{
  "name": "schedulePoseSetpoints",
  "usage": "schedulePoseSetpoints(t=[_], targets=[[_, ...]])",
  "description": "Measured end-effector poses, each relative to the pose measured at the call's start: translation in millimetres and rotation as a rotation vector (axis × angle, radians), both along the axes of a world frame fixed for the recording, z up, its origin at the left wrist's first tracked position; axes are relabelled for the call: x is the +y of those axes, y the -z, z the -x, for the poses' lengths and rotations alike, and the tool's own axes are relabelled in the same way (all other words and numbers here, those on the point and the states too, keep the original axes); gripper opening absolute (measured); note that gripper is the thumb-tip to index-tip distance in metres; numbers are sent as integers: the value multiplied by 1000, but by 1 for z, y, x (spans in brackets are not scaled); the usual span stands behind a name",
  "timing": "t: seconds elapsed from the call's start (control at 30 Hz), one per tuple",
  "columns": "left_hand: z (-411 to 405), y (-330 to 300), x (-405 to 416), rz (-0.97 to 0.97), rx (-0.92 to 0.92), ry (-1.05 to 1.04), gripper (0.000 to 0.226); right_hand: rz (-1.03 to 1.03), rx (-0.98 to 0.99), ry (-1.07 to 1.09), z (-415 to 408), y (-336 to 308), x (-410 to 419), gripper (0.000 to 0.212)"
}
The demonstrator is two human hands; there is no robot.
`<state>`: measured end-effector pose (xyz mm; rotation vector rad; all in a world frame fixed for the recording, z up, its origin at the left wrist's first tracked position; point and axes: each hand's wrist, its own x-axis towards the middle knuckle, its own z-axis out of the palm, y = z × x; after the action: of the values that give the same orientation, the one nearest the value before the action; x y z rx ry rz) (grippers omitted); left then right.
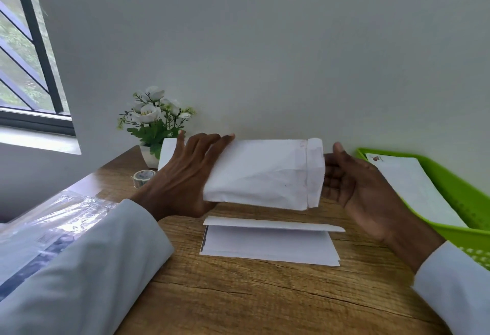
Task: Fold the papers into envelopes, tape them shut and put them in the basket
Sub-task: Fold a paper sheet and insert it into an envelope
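Note:
I hold a white envelope in the air above the wooden table, its flap folded over at the right end. My left hand grips its left end, fingers spread over the front. My right hand touches the flap end with curled fingers. Below it a folded white paper lies flat on the table. A roll of clear tape sits behind my left hand. The green basket at the right holds one white envelope.
A small pot of white flowers stands against the wall at the back left. A clear plastic wrap lies on the table's left side under my sleeve. A window is at the far left.

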<state>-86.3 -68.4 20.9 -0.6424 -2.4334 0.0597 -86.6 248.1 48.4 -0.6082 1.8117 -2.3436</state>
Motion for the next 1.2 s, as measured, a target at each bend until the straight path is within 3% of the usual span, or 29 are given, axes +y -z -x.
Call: schedulePoseSetpoints(t=[0.03,0.1,0.2,0.27,0.47,0.63,0.8,1.03,1.2], targets=[[0,0,-3,-10,-2,-4,119,5,-40,90,2,6,-2,39],[0,2,-9,-21,-15,-8,118,-190,-27,236,1,20,-8,38],[1,4,-14,-18,-34,-3,119,-839,369,312,-3,39,-11,17],[2,4,-16,-14,-47,7,119,-1076,551,203,-6,45,-15,19],[4,6,-17,-9,-81,48,117,-1305,590,54,-15,51,-23,73],[5,8,-18,-14,-64,67,114,-1292,469,-28,-12,47,-25,69],[6,9,-17,-8,-63,62,112,-1172,333,-127,-9,43,-23,40],[2,1,-24,-107,49,16,106,-941,215,84,7,11,12,5],[0,-6,-32,-162,105,-43,99,-760,287,257,6,-24,32,12]])
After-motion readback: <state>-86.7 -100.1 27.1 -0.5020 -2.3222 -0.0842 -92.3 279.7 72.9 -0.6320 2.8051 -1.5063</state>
